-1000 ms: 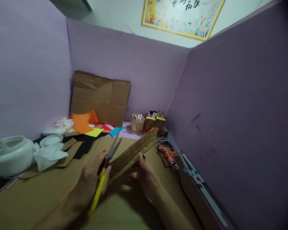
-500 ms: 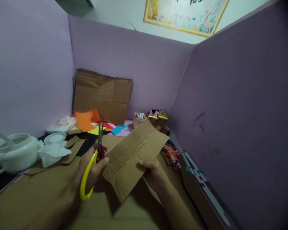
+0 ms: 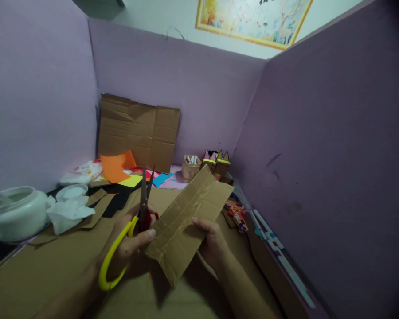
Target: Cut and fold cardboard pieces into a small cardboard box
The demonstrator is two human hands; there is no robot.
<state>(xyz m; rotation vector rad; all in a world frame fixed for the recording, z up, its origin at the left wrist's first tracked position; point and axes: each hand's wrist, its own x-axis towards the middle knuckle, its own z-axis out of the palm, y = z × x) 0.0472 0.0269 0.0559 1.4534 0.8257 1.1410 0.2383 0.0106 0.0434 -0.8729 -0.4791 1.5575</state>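
Slip or tear risked with parted scissors [image 3: 141, 210] beside a creased cardboard piece [image 3: 186, 221]

The cardboard piece is held tilted in the air above the cardboard mat [image 3: 63, 261], and all else can be placed from it. At its left edge, two things are managed by the left hand [image 3: 131, 247]: the scissors are gripped with the yellow loop hanging outward, and the thumb appears to be laid on the piece. Its lower right edge is pinched by the right hand [image 3: 214, 243], thumb on top.

The blades are parted and pointed up, away from the piece. Should the wrist be turned carelessly, the piece could be nicked or a fingertip caught, since the blades are carried so near the held edge. A slip seems possible too: the left hold is shared with a tool, so most control is probably left to the right pinch.

Along the creases running lengthwise through the piece, an unwanted bend or tear could be caused by uneven pulling. If the far corner were pushed forward, the marker box [image 3: 190, 172] just beyond it might be knocked. Whether anything is gripped underneath by the hidden fingers cannot be told.
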